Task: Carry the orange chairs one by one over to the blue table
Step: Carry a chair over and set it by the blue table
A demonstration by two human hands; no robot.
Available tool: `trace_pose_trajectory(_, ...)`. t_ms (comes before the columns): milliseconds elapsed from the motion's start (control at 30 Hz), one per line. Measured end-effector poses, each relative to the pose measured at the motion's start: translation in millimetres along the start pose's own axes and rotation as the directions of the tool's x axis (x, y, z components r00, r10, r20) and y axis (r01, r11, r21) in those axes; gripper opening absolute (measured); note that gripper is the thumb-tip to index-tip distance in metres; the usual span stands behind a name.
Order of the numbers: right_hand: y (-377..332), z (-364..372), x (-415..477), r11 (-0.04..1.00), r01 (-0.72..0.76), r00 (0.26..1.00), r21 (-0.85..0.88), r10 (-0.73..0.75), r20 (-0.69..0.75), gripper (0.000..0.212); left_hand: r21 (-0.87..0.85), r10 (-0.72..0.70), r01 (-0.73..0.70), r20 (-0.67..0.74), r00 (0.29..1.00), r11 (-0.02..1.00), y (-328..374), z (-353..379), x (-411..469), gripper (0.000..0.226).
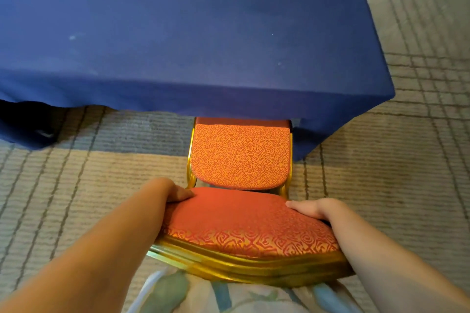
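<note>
You have the chair [244,216] by its seat, on the table's [178,33] near side, close to its right end. Your left hand [175,192] grips the seat's left edge and your right hand [312,208] the right edge. On each, the fingers [296,204] curl over the cushion's rim and clamp it; the tips below the seat are hidden.

The relation that matters is this: the chair's front-to-back axis points straight at the table's long near edge, backrest leading and seat front toward you. The backrest's top sits right at the cloth's hem. You cannot tell from here whether it touches the hem or has slipped under it.

Both hands are level, neither nearer the table, so the load looks balanced. The legs are out of sight, so you cannot tell whether the chair is on the carpet [76,173] near the table or just above it. It looks close to its spot; setting it down squarely seems the likely next step.
</note>
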State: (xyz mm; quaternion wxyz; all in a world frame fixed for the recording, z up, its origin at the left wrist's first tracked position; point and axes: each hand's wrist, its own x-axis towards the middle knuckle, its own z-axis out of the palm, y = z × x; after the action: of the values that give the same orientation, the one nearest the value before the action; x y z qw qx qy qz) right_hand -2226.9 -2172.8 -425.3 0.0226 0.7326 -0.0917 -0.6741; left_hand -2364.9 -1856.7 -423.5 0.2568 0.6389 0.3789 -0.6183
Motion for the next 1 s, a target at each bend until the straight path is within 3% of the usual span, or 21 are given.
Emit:
trace_pose_trajectory(367,-83.1,-179.3,17.9,0.999,0.035,0.991,0.011,-0.033,-0.13,0.077,0.036,0.006,-0.003,-0.087,0.996,0.999,101.6,-154.9,18.0,0.083)
trace_pose_trajectory(533,-112.2,-229.9,35.6,0.999,0.02,0.994,0.027,-0.017,-0.103,0.084,0.108,-0.009,0.023,-0.125,0.992,0.994,130.3,-207.2,33.5,0.087)
trace_pose_trajectory(700,-130.3,-251.8,48.0,0.987,0.162,0.974,0.018,-0.157,-0.161,0.071,0.093,0.039,-0.028,-0.12,0.992,0.995,142.5,-224.6,43.9,0.078)
trace_pose_trajectory(833,-132.9,-258.1,49.2,0.988,0.151,0.971,-0.014,-0.151,-0.187,0.072,0.123,0.068,-0.057,-0.086,0.994,0.991,150.1,-231.0,46.8,0.077)
trace_pose_trajectory(1000,-141.5,-246.3,37.2,0.975,0.189,0.952,-0.12,-0.212,-0.219,0.066,0.136,0.129,-0.105,-0.187,0.974,0.985,146.7,-221.5,45.9,0.073)
